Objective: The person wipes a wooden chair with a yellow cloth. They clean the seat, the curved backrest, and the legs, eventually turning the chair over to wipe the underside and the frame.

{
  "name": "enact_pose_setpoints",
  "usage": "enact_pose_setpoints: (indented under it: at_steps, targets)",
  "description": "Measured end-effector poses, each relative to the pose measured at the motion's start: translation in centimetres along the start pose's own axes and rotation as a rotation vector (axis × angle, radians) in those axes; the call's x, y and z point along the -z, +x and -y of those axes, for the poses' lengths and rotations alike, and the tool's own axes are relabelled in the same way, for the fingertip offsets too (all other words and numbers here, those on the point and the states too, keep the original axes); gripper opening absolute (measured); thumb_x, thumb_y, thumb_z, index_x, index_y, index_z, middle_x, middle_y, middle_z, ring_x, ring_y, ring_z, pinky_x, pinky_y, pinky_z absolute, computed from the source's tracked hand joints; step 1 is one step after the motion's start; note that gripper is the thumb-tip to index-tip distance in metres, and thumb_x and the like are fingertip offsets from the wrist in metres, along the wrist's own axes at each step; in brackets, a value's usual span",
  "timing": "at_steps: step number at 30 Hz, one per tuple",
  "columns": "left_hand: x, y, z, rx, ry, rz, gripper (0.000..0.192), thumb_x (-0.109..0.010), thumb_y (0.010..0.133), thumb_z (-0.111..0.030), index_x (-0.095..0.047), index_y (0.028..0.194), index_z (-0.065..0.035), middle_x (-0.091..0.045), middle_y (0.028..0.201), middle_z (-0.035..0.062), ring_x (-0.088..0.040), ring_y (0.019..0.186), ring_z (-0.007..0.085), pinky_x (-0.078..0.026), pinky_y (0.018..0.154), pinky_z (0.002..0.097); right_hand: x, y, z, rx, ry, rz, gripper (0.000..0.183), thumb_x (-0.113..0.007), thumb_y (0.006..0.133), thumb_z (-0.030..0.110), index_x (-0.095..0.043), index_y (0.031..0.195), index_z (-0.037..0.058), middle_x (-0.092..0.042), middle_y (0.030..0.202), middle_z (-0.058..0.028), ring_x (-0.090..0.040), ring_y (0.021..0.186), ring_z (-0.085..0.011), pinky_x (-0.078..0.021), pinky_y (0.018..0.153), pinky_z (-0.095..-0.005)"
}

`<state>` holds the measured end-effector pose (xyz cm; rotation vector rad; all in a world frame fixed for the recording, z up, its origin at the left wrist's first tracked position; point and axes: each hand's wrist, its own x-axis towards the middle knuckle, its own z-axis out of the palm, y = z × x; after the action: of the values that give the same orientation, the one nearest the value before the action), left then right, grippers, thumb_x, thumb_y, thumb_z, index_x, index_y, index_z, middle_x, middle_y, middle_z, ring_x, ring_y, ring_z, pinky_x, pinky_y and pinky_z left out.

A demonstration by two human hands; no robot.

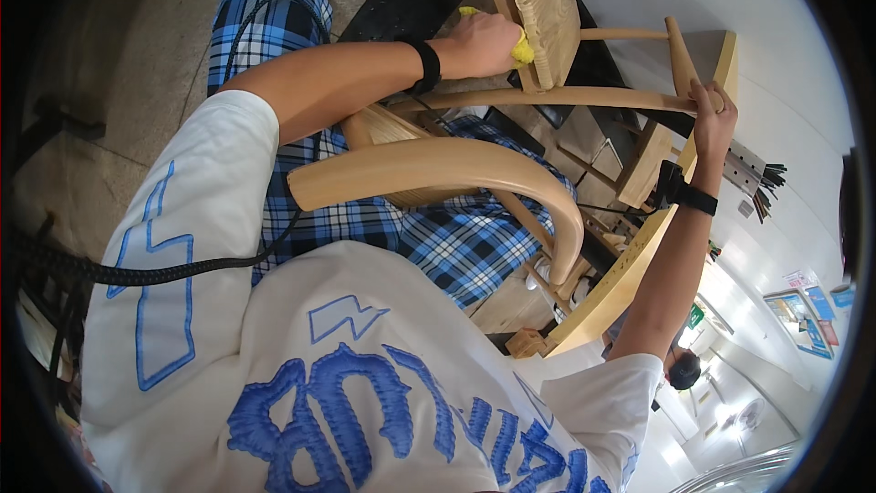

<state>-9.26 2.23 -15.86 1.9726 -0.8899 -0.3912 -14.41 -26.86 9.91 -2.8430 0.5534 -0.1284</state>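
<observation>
A light wooden chair lies tipped across my lap, its curved back and arm rail nearest my chest. My left hand grips a yellow cloth or sponge and presses it at the ridged edge of the pale, seemingly woven seat. Out to the right, my right hand closes around the chair frame where a long curved wooden member meets a tapered leg. Part of the cloth is hidden under my left fingers. Both wrists wear black bands.
A long yellowish board runs diagonally beneath my right arm. More wooden chair parts stand beyond the lap. A black cable crosses my left sleeve. Dark rods in a perforated holder are at the white wall. Another person is at the lower right.
</observation>
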Motion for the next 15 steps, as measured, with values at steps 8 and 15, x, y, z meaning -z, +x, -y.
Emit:
enact_pose_setpoints:
  at_steps: [8, 15]
  targets:
    - [-2.5, 0.1, -0.5, -0.067, -0.005, 0.118, 0.020, -0.067, 0.077, -0.015, -0.070, 0.083, 0.0038, -0.069, 0.079, 0.0267, -0.071, 0.077, 0.0415, -0.059, 0.071, 0.0470, 0.5, 0.3, 0.1, -0.016, -0.011, -0.020, 0.032, -0.071, 0.086, 0.026, -0.062, 0.076, -0.0028, -0.064, 0.070, -0.0083, -0.053, 0.072, -0.0149, -0.0447, 0.075, -0.0290]
    - [-2.8, -0.3, 0.2, -0.121, -0.009, 0.146, 0.019, -0.067, 0.077, -0.015, -0.071, 0.085, 0.0008, -0.070, 0.084, 0.0256, -0.071, 0.083, 0.0431, -0.057, 0.078, 0.0498, -0.3, 0.1, 0.2, 0.027, -0.025, -0.048, 0.030, -0.071, 0.085, 0.026, -0.062, 0.077, -0.0019, -0.060, 0.067, -0.0087, -0.051, 0.070, -0.0158, -0.0446, 0.074, -0.0297]
